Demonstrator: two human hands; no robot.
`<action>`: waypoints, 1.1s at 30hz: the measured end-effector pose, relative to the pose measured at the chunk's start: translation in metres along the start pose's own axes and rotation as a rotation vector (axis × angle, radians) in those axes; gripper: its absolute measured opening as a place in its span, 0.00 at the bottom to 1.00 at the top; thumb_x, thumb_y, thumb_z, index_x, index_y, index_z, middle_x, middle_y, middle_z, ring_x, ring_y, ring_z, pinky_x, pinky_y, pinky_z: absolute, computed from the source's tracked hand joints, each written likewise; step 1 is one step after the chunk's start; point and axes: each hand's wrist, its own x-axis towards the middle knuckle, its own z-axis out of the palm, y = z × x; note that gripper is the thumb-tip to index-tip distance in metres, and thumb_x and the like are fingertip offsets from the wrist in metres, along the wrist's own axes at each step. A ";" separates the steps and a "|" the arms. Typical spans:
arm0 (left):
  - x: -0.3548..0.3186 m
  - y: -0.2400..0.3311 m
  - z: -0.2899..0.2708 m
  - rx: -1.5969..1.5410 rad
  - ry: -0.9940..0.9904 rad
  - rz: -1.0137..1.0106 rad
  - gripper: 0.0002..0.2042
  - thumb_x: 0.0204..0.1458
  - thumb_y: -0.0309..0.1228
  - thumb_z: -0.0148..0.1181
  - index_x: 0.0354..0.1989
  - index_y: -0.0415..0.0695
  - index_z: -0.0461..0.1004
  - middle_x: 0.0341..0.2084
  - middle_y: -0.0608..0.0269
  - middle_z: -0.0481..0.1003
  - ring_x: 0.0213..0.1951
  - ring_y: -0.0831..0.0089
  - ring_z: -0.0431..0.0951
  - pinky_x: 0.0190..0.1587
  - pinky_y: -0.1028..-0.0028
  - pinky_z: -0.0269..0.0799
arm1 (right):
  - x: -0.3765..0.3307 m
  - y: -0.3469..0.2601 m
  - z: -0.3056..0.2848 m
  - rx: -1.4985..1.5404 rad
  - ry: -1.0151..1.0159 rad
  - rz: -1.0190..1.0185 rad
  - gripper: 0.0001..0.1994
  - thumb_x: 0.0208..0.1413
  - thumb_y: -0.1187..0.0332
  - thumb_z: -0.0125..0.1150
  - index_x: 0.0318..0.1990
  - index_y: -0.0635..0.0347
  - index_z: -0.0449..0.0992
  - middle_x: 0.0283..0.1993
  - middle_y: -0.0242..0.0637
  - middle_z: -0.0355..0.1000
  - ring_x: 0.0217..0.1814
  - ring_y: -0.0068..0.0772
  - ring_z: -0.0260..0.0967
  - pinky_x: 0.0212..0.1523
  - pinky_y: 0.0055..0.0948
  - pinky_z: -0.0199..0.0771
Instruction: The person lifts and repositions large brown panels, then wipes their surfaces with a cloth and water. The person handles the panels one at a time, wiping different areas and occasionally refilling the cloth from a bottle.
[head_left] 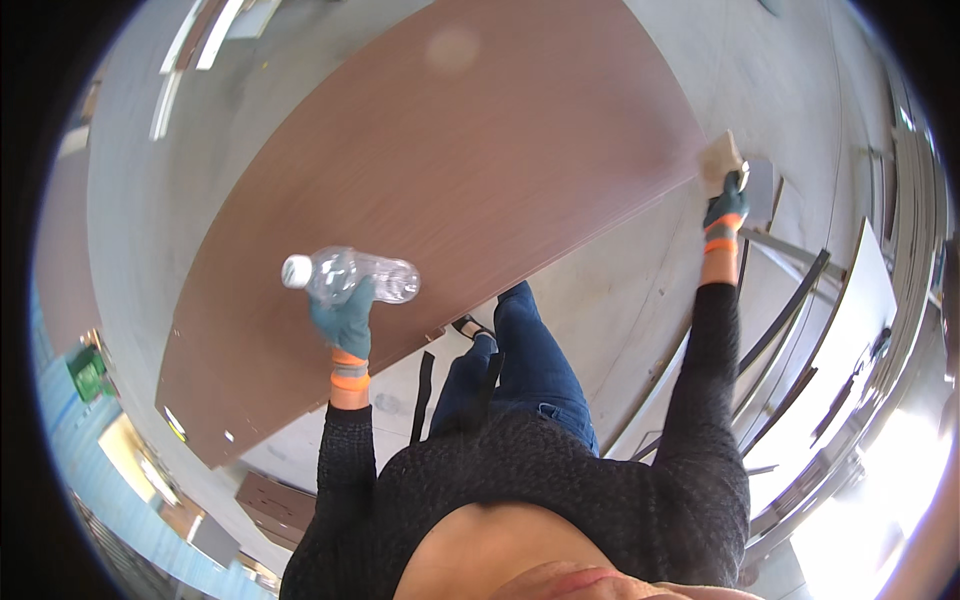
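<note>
We see 1 container here: a clear plastic bottle (350,275) with a white cap, lying on its side in our left hand (345,318), cap pointing to our left; its ribbed, crinkled wall is see-through and we cannot tell whether any liquid is inside. The left hand wears a teal glove with an orange and grey cuff, and its fingers are curled up around the bottle's middle, gripping it above the near edge of a large brown board (450,200). That board is flat, smooth and matt, with a faint wood-like grain, a pale glare spot near its far end and a thin pale edge; it fills the middle of the view like a table top, though we cannot tell what carries it. Our right hand (725,208), in the same kind of glove, is closed on a small tan block (720,155) with a dull, rough-looking face, pressed at the board's right corner. Both arms wear dark knitted sleeves, and blue jeans (530,360) show below the board. The floor (640,300) is smooth pale grey, and long grey metal strips (790,300) lie on it to our right, beside pale panels (850,330)
</note>
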 end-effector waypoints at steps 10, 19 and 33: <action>-0.114 0.067 -0.064 0.148 -0.365 -0.122 0.32 0.54 0.33 0.75 0.65 0.36 0.69 0.51 0.62 0.79 0.50 0.73 0.79 0.56 0.69 0.79 | -0.382 -0.034 0.193 0.541 -1.055 0.761 0.26 0.71 0.59 0.59 0.71 0.59 0.62 0.71 0.45 0.67 0.75 0.52 0.62 0.77 0.59 0.62; -0.249 0.073 -0.241 0.199 -0.434 0.036 0.21 0.64 0.47 0.64 0.48 0.38 0.82 0.41 0.62 0.80 0.38 0.76 0.78 0.44 0.70 0.78 | -0.647 -0.018 0.183 0.453 -1.428 0.903 0.25 0.74 0.56 0.54 0.68 0.65 0.67 0.65 0.41 0.71 0.68 0.40 0.70 0.69 0.41 0.72; -0.417 0.121 -0.346 -0.314 0.155 0.326 0.42 0.55 0.46 0.69 0.71 0.31 0.61 0.54 0.34 0.76 0.51 0.50 0.82 0.51 0.57 0.84 | -0.860 0.142 0.128 -1.045 -2.325 -0.364 0.15 0.66 0.61 0.56 0.53 0.57 0.82 0.51 0.44 0.81 0.53 0.45 0.77 0.57 0.41 0.74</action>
